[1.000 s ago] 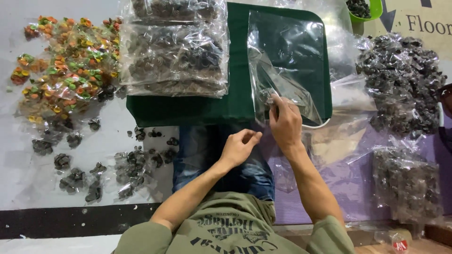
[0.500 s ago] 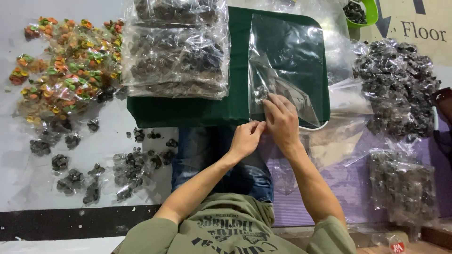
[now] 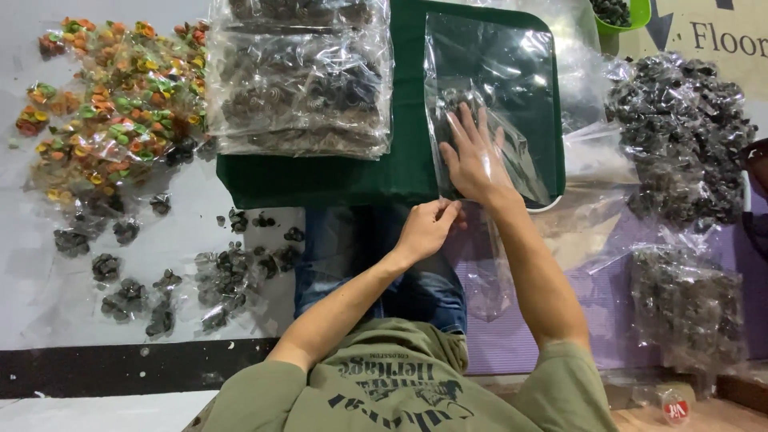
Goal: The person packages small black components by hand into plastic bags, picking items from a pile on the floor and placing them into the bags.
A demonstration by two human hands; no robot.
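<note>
Head view, all I've got: right hand (image 3: 474,156) is flat, fingers spread, pressed down on the clear plastic bag (image 3: 490,104) that lies on the green tray (image 3: 412,172); I can't tell whether the hand is on top of the film or slid inside it. Left hand (image 3: 426,228) is at the bag's near edge, fingers curled and pinched on the film just below the right wrist, so the two hands sit close together, nearly touching. Bag looks empty and covers the right half of the tray, its lower end hanging off the near rim over my jeans (image 3: 376,264). Left half of the tray carries a stack of filled clear packs (image 3: 300,84) with dark contents. On the grey surface to the left I see a spread of small wrapped colourful pieces (image 3: 104,104), and nearer me, scattered small wrapped dark pieces (image 3: 160,288). To the right, a big heap of dark pieces on plastic (image 3: 680,136), and below it another filled bag of dark pieces (image 3: 688,308). Green bowl (image 3: 620,16) at the top edge, partly cut off.
</note>
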